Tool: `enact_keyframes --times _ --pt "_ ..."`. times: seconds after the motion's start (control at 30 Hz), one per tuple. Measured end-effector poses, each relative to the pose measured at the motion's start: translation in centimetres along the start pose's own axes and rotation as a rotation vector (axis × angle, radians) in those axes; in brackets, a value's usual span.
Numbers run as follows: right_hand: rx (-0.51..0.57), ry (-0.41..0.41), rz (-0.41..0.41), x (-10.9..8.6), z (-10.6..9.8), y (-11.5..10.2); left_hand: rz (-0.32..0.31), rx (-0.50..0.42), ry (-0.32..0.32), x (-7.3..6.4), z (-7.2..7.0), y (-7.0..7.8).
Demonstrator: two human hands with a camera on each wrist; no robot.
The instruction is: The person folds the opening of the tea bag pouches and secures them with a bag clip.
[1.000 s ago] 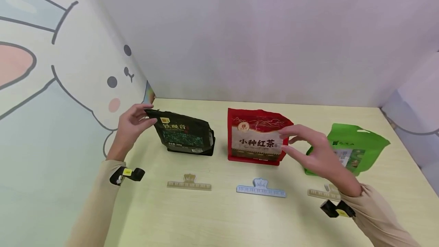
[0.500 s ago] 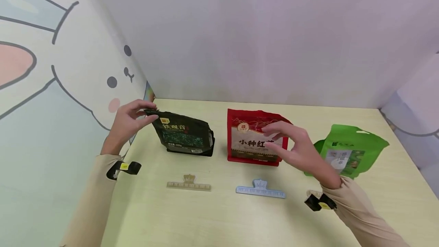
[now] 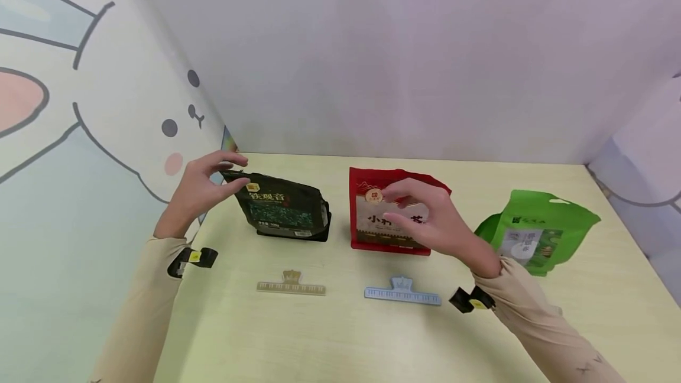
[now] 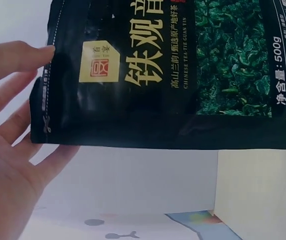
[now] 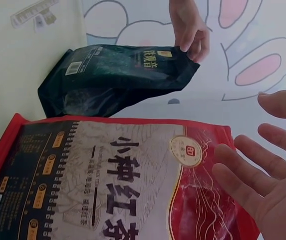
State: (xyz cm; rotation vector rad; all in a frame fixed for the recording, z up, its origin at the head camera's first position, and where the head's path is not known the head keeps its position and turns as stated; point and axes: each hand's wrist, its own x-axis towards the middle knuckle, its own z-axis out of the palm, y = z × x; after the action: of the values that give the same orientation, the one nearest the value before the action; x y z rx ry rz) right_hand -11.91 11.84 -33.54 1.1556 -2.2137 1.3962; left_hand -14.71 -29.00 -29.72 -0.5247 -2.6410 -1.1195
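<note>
My left hand (image 3: 204,185) is at the upper left corner of a black tea bag (image 3: 279,208). Its thumb is on the front side and its fingers spread loosely behind the edge (image 4: 15,130), with no firm pinch visible. My right hand (image 3: 431,217) is held in front of a red tea bag (image 3: 367,226), covering part of its label. In the right wrist view the right hand's fingers (image 5: 250,172) are spread near that bag's top and hold nothing; touching cannot be told. Both bags stand upright.
A green tea bag (image 3: 553,223) stands at the right, partly behind the right forearm. In front of the bags lie a tan clip (image 3: 291,284) and a blue clip (image 3: 402,292) on the pale table (image 3: 298,341). Walls rise behind and at the left.
My right hand has moved left across the red bag's front. The left hand's fingers have spread a little at the black bag's corner. A tan clip at right is now hidden by the right arm.
</note>
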Motion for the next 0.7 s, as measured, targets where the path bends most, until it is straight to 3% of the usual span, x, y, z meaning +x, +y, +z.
enact_keyframes --times 0.13,0.33,0.7 --pt "0.031 0.009 -0.006 1.0 0.4 -1.5 0.028 0.034 -0.007 0.4 0.3 -0.9" --pt "0.055 0.017 -0.01 2.3 1.1 -3.2 0.096 0.039 -0.018 0.7 0.4 -0.7" --pt "0.075 0.004 0.021 2.6 3.1 -0.3 0.162 0.081 -0.062 1.0 0.6 0.2"
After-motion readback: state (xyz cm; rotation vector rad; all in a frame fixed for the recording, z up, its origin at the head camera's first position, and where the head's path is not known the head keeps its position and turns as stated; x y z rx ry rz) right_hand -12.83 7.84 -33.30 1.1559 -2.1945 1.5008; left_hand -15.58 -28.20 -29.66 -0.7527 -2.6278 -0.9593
